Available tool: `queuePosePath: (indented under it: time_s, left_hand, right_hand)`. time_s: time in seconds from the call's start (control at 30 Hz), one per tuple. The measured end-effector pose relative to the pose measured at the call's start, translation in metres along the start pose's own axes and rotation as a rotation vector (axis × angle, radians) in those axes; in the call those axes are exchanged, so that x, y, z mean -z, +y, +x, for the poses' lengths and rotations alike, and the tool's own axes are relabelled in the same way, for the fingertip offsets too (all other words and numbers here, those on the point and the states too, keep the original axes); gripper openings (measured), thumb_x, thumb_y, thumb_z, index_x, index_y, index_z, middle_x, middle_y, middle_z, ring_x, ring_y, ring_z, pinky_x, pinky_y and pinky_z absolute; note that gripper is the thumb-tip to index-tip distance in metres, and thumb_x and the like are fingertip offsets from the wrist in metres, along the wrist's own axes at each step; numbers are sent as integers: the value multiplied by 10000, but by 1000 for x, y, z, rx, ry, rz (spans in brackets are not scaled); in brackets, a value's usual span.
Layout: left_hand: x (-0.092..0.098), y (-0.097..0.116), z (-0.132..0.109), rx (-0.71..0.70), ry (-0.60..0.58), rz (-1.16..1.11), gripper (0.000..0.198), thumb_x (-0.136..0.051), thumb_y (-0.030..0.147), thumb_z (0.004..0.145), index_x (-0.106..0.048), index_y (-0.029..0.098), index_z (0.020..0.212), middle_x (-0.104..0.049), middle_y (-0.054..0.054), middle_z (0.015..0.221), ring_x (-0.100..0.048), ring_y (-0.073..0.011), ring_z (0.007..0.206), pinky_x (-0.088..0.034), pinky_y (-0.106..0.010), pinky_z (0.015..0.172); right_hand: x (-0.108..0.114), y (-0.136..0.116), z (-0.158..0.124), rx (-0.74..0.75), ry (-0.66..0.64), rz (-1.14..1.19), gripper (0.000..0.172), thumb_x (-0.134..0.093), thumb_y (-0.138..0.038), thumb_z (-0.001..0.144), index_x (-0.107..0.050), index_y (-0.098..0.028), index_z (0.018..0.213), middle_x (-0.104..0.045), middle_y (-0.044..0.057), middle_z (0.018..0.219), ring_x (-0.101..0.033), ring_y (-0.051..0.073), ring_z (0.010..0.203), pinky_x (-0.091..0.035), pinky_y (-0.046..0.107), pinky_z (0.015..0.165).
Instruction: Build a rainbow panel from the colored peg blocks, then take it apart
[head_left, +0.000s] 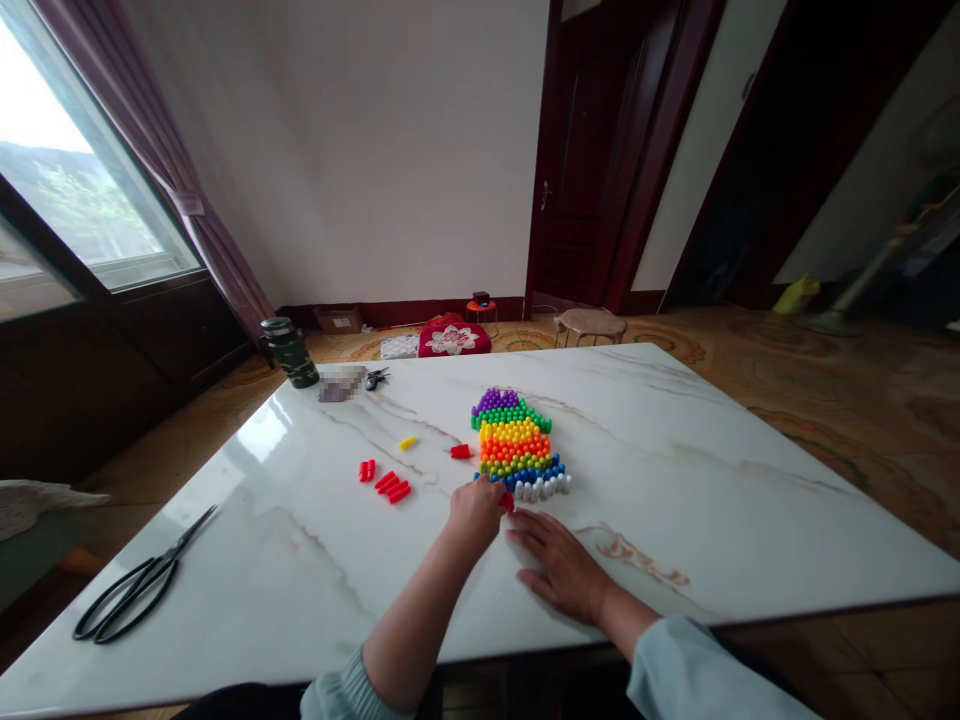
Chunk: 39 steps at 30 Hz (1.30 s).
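Note:
A block of small round-topped coloured pieces (514, 440) stands on the marble-patterned table, in rows from purple at the back through green, yellow, orange and blue to white in front. At its front left corner my left hand (478, 512) is closed, pinching a small red piece (507, 502) that is partly hidden by the fingers. My right hand (564, 568) lies open, low over the table just in front of the white row, its fingertips close to that red piece. Left of the block lie loose red pieces (392, 487), another red piece (460, 452) and a yellow piece (407, 442).
Black-handled scissors (142, 585) lie at the left of the table (712, 480). A camouflage flask (291, 353) stands at the far left corner, beside a blurred item (342, 384) and dark pliers-like tool (376, 378). Beyond the table are stools (590, 322) and a red cushion (454, 338).

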<state>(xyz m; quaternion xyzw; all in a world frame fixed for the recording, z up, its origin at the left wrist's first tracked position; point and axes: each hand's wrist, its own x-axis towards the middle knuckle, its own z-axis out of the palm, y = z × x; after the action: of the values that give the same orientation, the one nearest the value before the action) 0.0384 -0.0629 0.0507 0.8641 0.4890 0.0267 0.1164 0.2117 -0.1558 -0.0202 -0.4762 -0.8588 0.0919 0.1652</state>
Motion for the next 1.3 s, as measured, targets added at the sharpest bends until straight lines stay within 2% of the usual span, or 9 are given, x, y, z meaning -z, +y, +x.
queuePosePath:
  time_s: [0.27,0.4,0.5,0.67,0.9,1.03,1.1,1.2,1.3]
  left_hand:
    - [-11,7,7,62,11,11,197,-442,179,887,-616,196,977,-636,-81,1011,-653,-194,827,-454,-272,659]
    - [-29,3,-9,110,204,-86,183,-450,226,909,-596,190,1013,-624,-71,1012,-639,-185,854,-463,-266,675]
    - [-47,-2,-24,-24,302,-221,208,-437,264,931,-636,216,968,-635,-44,965,-621,-171,894,-478,-264,753]
    - [-68,-5,-33,-124,287,-248,346,-420,145,894,-621,244,1156,-619,-55,1052,-582,-177,979,-483,-285,844]
    - [-74,-3,-28,-98,285,-174,455,-421,97,850,-551,236,1263,-588,-75,1119,-572,-191,997,-489,-303,852]
    - [-76,-4,-29,-111,318,-199,443,-439,90,832,-564,231,1233,-592,-78,1089,-588,-193,950,-505,-309,809]
    - [-76,-5,-31,-133,364,-281,370,-438,86,835,-606,234,1131,-603,-58,1017,-593,-176,907,-508,-298,798]
    - [-76,-8,-35,-109,520,-443,266,-414,71,845,-612,212,954,-592,-51,970,-588,-159,918,-499,-302,850]
    - [-80,-15,-34,35,676,-550,271,-434,62,817,-558,199,1015,-550,-98,1165,-543,-200,1115,-468,-380,958]
  right_hand:
    - [1,-2,2,10,28,1,516,-510,-427,893,-497,-186,1349,-417,117,1480,-346,261,1376,-298,488,1134]
    - [4,-4,3,0,37,2,505,-522,-405,887,-509,-181,1338,-418,125,1477,-360,266,1367,-297,492,1132]
    - [5,-7,4,-7,34,5,523,-534,-383,877,-500,-163,1350,-436,137,1461,-361,266,1366,-294,485,1135]
    - [7,-8,5,-24,12,17,551,-555,-372,865,-484,-175,1375,-434,130,1464,-352,266,1371,-287,473,1142]
    - [8,-6,4,-31,-4,25,557,-545,-385,877,-471,-183,1392,-406,123,1486,-348,265,1378,-286,467,1148]
    - [3,-2,2,-17,0,14,556,-526,-386,890,-458,-179,1401,-395,127,1493,-337,265,1385,-289,470,1146]
    - [1,0,2,-8,10,11,550,-524,-387,891,-460,-186,1399,-393,123,1494,-334,262,1387,-289,471,1145]
    - [-1,1,1,7,21,8,527,-522,-384,894,-469,-203,1387,-383,109,1503,-324,258,1392,-292,476,1142]
    - [-1,1,0,11,13,-8,510,-517,-381,899,-475,-211,1378,-367,99,1514,-322,255,1393,-293,479,1140]
